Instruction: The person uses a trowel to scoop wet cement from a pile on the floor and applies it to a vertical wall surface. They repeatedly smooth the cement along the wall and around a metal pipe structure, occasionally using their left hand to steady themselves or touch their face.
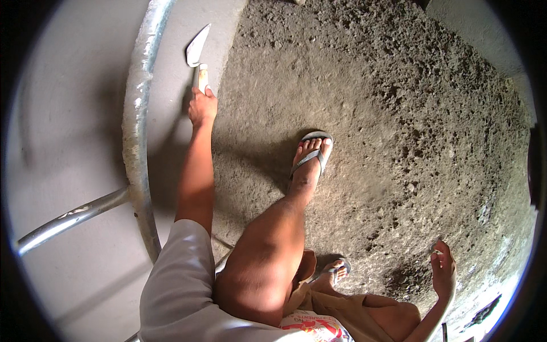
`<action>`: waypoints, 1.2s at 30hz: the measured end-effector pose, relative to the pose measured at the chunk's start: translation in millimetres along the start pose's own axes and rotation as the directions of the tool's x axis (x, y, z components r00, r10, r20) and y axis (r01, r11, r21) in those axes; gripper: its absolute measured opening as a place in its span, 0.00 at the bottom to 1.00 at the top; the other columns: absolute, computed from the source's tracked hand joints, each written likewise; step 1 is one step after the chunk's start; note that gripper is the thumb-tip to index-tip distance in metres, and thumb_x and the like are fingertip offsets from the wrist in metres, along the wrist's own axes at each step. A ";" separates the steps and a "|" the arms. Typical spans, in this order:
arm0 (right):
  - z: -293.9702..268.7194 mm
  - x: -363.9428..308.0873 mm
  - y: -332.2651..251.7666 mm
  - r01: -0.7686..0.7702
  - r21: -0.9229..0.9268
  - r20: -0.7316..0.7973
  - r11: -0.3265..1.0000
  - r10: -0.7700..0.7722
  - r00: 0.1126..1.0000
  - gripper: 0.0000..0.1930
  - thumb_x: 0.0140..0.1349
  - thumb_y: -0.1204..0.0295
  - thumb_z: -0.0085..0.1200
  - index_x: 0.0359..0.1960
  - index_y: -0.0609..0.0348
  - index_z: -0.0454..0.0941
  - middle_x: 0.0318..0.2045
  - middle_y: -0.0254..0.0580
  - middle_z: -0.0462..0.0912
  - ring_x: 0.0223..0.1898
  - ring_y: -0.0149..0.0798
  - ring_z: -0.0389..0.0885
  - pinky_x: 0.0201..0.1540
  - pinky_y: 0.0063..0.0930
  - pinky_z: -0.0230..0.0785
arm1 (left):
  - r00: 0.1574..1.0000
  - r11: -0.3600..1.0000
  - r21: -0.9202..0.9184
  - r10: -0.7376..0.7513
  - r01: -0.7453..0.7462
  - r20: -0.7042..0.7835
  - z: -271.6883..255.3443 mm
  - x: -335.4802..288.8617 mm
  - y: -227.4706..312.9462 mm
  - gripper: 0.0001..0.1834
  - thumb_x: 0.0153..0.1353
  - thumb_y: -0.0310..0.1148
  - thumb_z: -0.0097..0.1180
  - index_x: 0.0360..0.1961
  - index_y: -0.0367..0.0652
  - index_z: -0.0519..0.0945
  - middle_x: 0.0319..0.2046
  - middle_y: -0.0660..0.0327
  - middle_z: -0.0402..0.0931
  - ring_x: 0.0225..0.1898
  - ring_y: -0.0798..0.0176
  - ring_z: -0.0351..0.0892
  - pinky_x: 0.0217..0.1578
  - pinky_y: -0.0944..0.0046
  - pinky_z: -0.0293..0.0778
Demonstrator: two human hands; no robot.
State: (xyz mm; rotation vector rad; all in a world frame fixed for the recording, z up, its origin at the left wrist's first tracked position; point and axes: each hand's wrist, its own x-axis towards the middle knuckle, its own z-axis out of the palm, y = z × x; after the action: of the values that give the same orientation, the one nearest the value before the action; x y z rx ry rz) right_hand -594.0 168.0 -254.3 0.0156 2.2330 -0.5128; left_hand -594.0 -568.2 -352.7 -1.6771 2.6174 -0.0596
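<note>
My left hand (203, 106) is closed around the pale handle of a pointed trowel (198, 47). My left arm reaches forward, and the trowel's blade points away from me. Behind the blade is a smooth grey wall surface (176, 25); whether the blade touches it I cannot tell. My right hand (443, 269) is low on the right, over the rough ground. Its fingers are loosely bent, the thumb stands apart from them, and I see nothing held.
A metal pipe frame (138, 114), crusted with cement, curves along the left, with a side bar (74, 219) branching off. Rough, crumbly ground (364, 114) spreads ahead and right. My sandalled foot (310, 157) stands in the middle. A concrete edge (476, 31) is at the far right.
</note>
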 end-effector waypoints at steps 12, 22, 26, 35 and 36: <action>6.0 0.0 -3.4 -0.001 -0.057 -0.023 0.998 -0.001 1.000 0.23 0.66 0.64 0.54 0.60 0.55 0.69 0.49 0.48 0.79 0.40 0.44 0.80 0.44 0.41 0.73 | 0.998 0.995 -0.097 0.015 -0.020 -0.060 -16.2 -16.1 20.7 0.25 0.70 0.50 0.40 0.50 0.36 0.66 0.37 0.35 0.80 0.42 0.33 0.81 0.44 0.40 0.77; 9.1 0.6 -7.1 0.037 -0.078 -0.016 0.996 -0.038 0.999 0.23 0.67 0.64 0.53 0.61 0.57 0.68 0.50 0.49 0.78 0.40 0.45 0.80 0.45 0.42 0.73 | 0.985 0.998 -0.032 -0.051 0.057 0.166 46.9 -7.2 8.0 0.27 0.69 0.52 0.39 0.53 0.37 0.69 0.43 0.37 0.79 0.48 0.35 0.79 0.50 0.41 0.74; 12.7 -5.0 0.6 0.049 -0.112 -0.040 0.992 -0.054 0.998 0.24 0.67 0.64 0.52 0.63 0.57 0.67 0.51 0.51 0.78 0.40 0.46 0.79 0.44 0.43 0.73 | 0.996 1.000 -0.018 -0.015 0.017 0.085 36.5 -3.9 7.4 0.27 0.70 0.52 0.39 0.53 0.37 0.67 0.38 0.36 0.80 0.44 0.33 0.81 0.46 0.40 0.76; 13.3 -18.5 -1.4 -0.018 -0.142 -0.044 0.990 0.012 0.999 0.23 0.66 0.65 0.53 0.61 0.58 0.68 0.51 0.53 0.77 0.40 0.48 0.79 0.44 0.43 0.72 | 0.983 0.999 -0.031 -0.025 0.031 0.184 82.1 11.2 37.4 0.27 0.69 0.51 0.39 0.52 0.36 0.69 0.45 0.39 0.79 0.49 0.36 0.80 0.49 0.42 0.75; 12.6 -19.5 0.2 -0.028 -0.131 -0.046 0.991 0.022 0.999 0.23 0.66 0.65 0.53 0.60 0.58 0.68 0.50 0.53 0.77 0.40 0.48 0.79 0.44 0.43 0.72 | 0.980 0.997 -0.062 -0.029 0.042 0.195 89.1 11.6 38.9 0.27 0.69 0.51 0.38 0.52 0.35 0.69 0.44 0.37 0.79 0.48 0.36 0.80 0.48 0.42 0.76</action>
State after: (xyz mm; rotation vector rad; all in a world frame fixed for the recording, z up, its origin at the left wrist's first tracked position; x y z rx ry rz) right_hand -571.9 166.7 -247.3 -0.0134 2.3026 -0.3539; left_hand -629.8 -563.8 -443.6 -1.6563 2.4716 0.1821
